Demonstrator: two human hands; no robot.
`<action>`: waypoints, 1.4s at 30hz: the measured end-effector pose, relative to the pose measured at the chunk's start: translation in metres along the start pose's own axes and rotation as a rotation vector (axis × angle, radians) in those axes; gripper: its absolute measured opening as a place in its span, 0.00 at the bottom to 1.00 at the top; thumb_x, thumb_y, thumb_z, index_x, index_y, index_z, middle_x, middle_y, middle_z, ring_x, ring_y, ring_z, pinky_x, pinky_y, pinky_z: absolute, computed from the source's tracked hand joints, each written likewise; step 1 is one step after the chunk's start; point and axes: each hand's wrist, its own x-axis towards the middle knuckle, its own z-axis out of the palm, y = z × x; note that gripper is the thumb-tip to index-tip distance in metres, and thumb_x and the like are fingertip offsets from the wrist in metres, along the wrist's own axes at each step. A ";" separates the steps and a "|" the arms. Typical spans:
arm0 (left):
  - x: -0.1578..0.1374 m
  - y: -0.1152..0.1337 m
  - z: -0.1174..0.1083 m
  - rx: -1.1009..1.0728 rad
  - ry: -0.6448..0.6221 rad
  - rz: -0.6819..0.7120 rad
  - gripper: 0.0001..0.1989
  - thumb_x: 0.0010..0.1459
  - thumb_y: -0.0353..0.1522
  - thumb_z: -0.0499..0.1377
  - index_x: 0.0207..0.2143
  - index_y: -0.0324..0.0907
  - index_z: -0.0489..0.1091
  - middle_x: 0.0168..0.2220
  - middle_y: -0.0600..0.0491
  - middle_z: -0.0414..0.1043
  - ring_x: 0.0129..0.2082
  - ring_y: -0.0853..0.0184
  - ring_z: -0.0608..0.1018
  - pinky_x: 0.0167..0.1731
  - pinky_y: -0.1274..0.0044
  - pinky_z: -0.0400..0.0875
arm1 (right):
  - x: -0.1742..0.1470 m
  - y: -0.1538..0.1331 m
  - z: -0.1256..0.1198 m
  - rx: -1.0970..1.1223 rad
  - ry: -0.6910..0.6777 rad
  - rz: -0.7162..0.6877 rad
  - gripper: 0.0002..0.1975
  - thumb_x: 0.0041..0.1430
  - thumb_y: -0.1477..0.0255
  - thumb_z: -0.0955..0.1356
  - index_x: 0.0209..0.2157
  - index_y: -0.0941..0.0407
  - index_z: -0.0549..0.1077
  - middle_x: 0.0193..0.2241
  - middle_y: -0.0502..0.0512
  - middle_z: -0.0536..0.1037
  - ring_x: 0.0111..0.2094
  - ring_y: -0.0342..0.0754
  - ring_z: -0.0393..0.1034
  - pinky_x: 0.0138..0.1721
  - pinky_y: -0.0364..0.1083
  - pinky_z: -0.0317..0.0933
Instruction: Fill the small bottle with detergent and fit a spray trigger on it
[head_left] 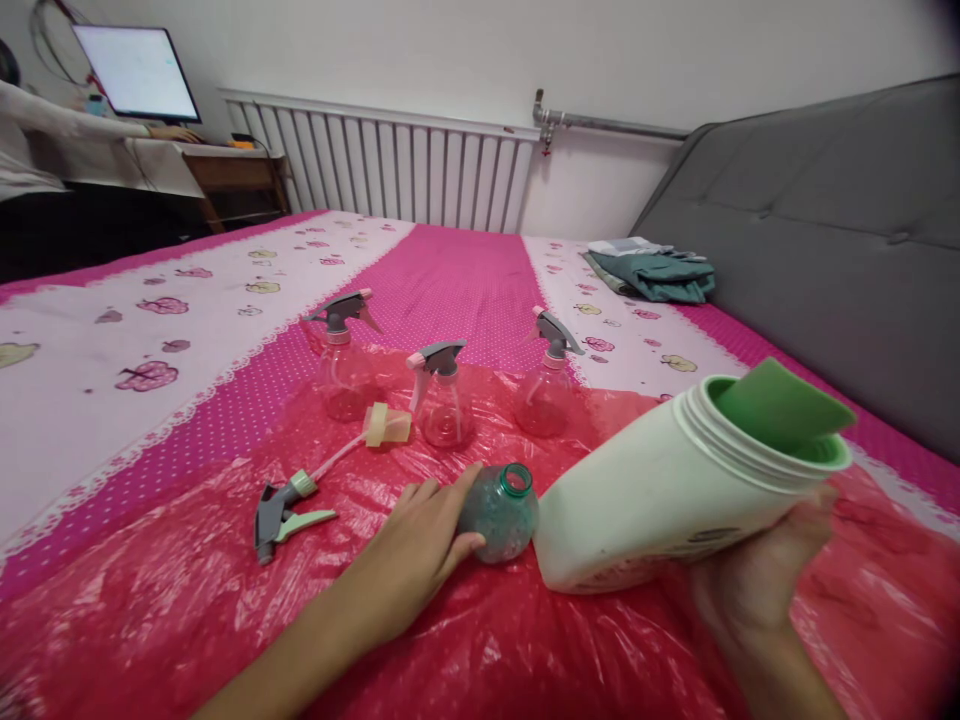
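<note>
Where the red plastic sheet (525,640) ends at left, pink dotted bedspread (450,280) runs bare toward the upper left of the frame — open room there; to the right the grey padded headboard (825,250) closes things off.

The left hand (416,560), lower centre, lies on a small round bottle (501,512), fingers close together and curved over its side. Bottle is translucent, grey-green, speckled, with a green threaded neck open at top; it leans with the mouth up and slightly right, just beside the base of the jug.

The right hand (757,575), lower right, cradles a large white plastic jug (660,490) from beneath, fingers wrapped under the wide end; their exact spread is hidden. The jug's long axis tilts from lower left, base on the sheet, up to the right, with its wide ribbed mouth and green pour spout (780,405) facing upper right.

Left of the hand lies a detached grey spray head (289,510) with its dip tube. Behind, mid-frame, stand three clear spray bottles (442,395), upright. Folded teal cloth (652,270) at upper right — the sheet itself is crinkled and glossy.
</note>
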 end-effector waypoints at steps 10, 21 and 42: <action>0.001 -0.004 0.001 -0.025 0.008 0.016 0.29 0.76 0.42 0.52 0.75 0.51 0.51 0.62 0.41 0.73 0.59 0.49 0.76 0.58 0.55 0.73 | 0.000 0.000 -0.001 -0.004 0.006 0.027 0.35 0.57 0.38 0.65 0.43 0.57 0.77 0.45 0.58 0.80 0.54 0.55 0.73 0.48 0.50 0.74; 0.001 -0.007 0.002 -0.037 0.024 0.019 0.29 0.76 0.40 0.52 0.75 0.50 0.52 0.61 0.43 0.73 0.58 0.50 0.76 0.59 0.56 0.71 | 0.000 0.000 -0.001 -0.014 0.012 0.018 0.34 0.58 0.39 0.64 0.42 0.56 0.78 0.47 0.56 0.79 0.55 0.56 0.72 0.51 0.53 0.74; 0.002 -0.003 -0.004 -0.080 -0.017 0.008 0.30 0.75 0.40 0.54 0.74 0.50 0.52 0.66 0.43 0.69 0.63 0.48 0.71 0.65 0.50 0.64 | -0.001 0.000 -0.001 0.002 0.046 0.064 0.35 0.53 0.37 0.67 0.41 0.55 0.79 0.44 0.55 0.81 0.52 0.56 0.75 0.46 0.51 0.75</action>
